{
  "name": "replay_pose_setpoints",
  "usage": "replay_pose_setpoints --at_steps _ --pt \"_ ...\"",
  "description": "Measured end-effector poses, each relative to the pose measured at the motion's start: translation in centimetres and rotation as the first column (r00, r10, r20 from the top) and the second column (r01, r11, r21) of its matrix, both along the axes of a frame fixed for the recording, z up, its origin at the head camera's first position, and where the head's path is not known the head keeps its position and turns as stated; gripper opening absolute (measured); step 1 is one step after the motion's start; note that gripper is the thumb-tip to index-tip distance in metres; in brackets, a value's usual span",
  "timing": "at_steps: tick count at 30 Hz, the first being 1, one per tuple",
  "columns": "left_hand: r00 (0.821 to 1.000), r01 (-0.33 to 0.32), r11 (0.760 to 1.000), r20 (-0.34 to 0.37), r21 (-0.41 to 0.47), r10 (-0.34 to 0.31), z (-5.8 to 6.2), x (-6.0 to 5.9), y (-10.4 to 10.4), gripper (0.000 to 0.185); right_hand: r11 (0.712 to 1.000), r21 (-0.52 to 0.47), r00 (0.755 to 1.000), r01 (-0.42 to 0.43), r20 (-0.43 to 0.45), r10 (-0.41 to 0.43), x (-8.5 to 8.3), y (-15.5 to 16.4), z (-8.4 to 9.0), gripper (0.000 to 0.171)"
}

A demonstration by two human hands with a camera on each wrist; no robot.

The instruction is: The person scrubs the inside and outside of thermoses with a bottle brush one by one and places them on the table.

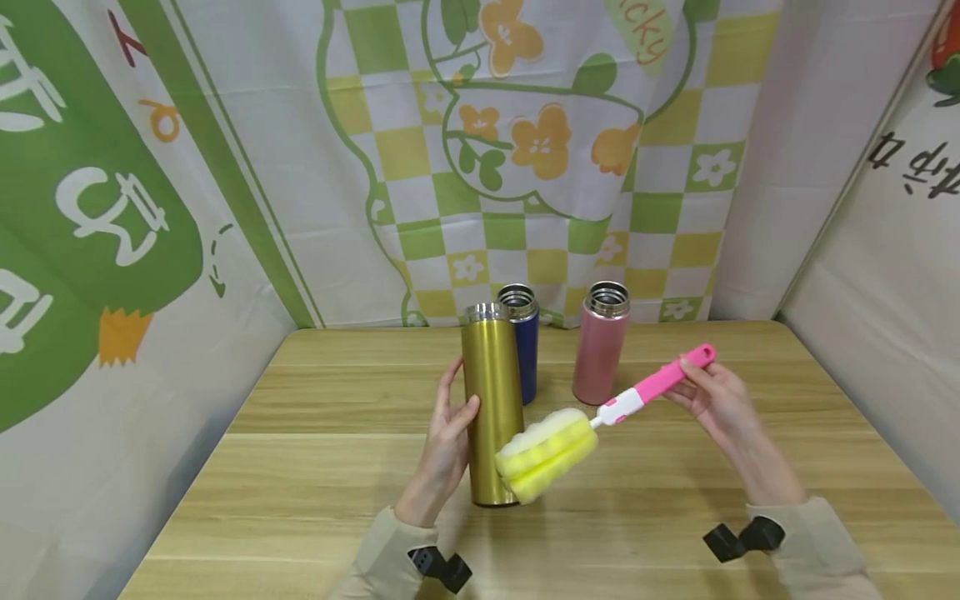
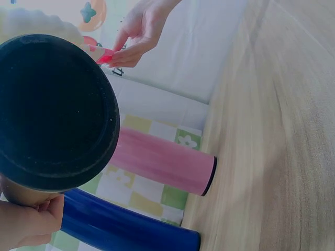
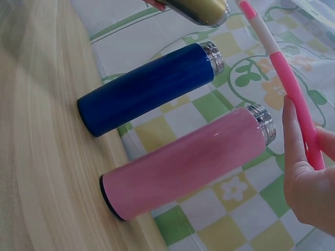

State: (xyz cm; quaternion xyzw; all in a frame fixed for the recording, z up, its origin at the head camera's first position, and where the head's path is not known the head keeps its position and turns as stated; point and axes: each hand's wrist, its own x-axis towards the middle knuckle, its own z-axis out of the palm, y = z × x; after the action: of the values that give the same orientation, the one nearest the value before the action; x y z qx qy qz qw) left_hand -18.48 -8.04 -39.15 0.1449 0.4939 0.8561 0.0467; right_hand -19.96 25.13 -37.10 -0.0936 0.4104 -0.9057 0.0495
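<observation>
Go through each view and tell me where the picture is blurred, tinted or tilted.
Head view: evenly lit and sharp, soft sheen down the gold bottle. Left wrist view: the gold bottle's dark base fills the frame out of focus, the table is smeared, colours washed out. Right wrist view: tilted, so the blue bottle and pink bottle look sideways; bluish cast.

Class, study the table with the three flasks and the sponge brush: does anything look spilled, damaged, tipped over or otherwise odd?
Nothing stands out. The gold flask is held by the left hand; the blue flask and pink flask stand upright behind it, all without lids. The right hand holds the sponge brush by its pink handle. No spill shows on the table.
</observation>
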Motion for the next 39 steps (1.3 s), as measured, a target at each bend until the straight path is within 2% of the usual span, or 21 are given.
replay_pose_setpoints --at_steps 8,13,17,22,27,39 --pt "0.997 0.018 1.000 -0.076 0.011 -0.017 -0.3 -0.2 0.0 0.061 0.999 0.029 0.999 -0.045 -0.028 0.046 0.1 0.2 -0.6 0.016" --pt "0.999 0.017 1.000 -0.035 -0.012 -0.018 -0.3 0.0 0.1 0.060 0.999 0.037 0.999 -0.024 -0.022 0.025 0.0 0.0 -0.6 0.015" --pt "1.000 0.014 0.999 -0.006 -0.049 -0.015 -0.2 0.3 0.2 0.058 0.999 0.019 1.000 0.029 0.000 -0.029 -0.1 -0.2 -0.2 0.013" --pt "1.000 0.027 0.998 0.010 -0.056 -0.026 0.0 0.4 0.2 0.058 0.996 -0.031 0.995 0.089 0.039 -0.088 -0.4 -0.2 0.5 0.012" --pt "0.999 0.045 0.997 0.007 -0.058 -0.045 0.2 0.6 0.2 0.059 0.987 -0.110 0.991 0.118 0.070 -0.110 -0.9 0.0 1.2 0.009" --pt "0.997 0.078 0.995 -0.006 -0.061 -0.078 0.1 0.9 0.2 0.057 0.950 -0.246 0.980 0.191 0.103 -0.171 -2.0 0.3 2.5 0.004"
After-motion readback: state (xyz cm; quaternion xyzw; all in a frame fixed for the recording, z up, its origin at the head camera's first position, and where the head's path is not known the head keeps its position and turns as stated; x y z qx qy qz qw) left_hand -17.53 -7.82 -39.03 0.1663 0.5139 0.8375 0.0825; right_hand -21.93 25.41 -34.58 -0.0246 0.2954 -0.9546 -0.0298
